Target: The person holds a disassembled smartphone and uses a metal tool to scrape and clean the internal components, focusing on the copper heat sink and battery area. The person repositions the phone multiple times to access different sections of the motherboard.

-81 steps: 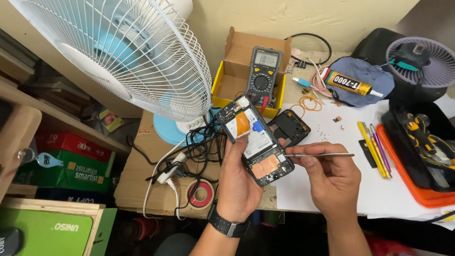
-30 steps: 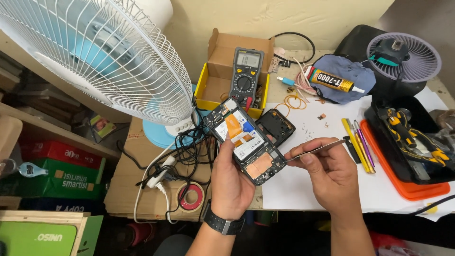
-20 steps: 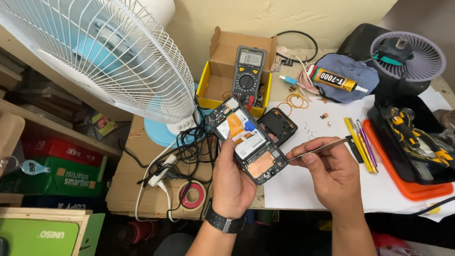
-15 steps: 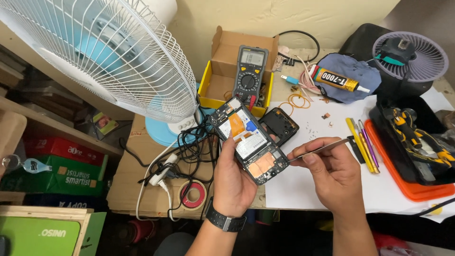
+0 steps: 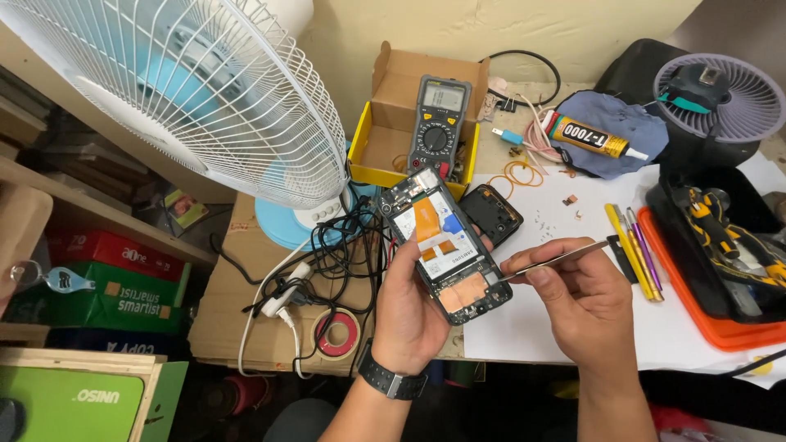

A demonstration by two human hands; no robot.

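Near the middle of the scene, an opened smartphone (image 5: 446,250) with its back cover off is gripped in the left hand (image 5: 409,307), palm turned up, fingers curled around the left edge and underside, the wrist bearing a dark watch (image 5: 393,383). The phone is held tilted above the near edge of the white sheet (image 5: 557,327) on the table, its orange and blue inner parts exposed. From the right, the right hand (image 5: 585,299) is brought in with thumb and forefinger pinched on slim metal tweezers (image 5: 557,262), whose tip is laid at the phone's lower right edge. Just beyond the phone, a black phone frame (image 5: 491,214) is seen lying flat. Farther off, a multimeter (image 5: 440,123) is propped in a yellow cardboard box (image 5: 381,147), and a glue tube (image 5: 594,141) rests on a blue cloth (image 5: 630,123). To the left, a white fan (image 5: 196,98) is stood beside tangled cables (image 5: 327,254).
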